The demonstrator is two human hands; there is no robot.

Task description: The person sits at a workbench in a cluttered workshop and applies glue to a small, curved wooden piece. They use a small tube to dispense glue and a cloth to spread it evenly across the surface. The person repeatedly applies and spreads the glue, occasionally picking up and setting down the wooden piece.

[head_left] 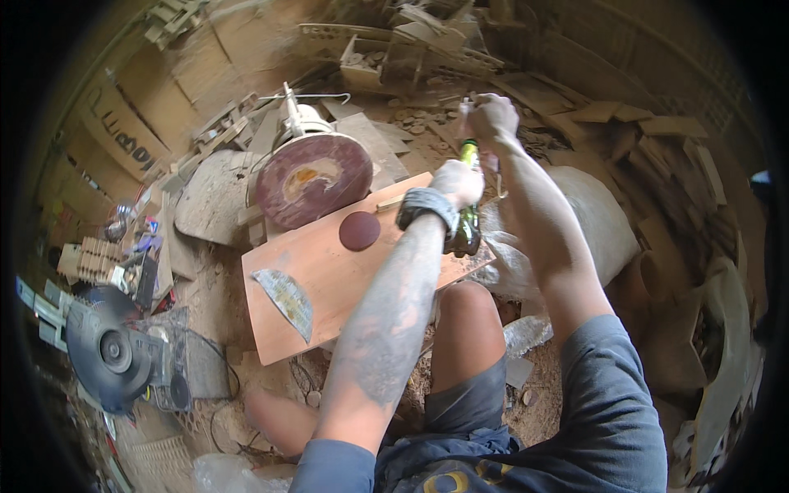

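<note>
Near the board (329, 267), the left hand (460, 182) holds 1 bottle (467, 233) (green).

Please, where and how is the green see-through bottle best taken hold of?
Probably around the middle of the green see-through bottle, coming from the left, as the person's left hand does. The wide, rounded body suits a wrapping grip; the narrower neck, pointing away from the person toward the right hand, offers less to grasp.

The left arm (382, 329) and right arm (552, 222) stretch forward; the left hand (460, 182) is closed in a grip, the right hand (496, 120), farther out, is curled.
</note>
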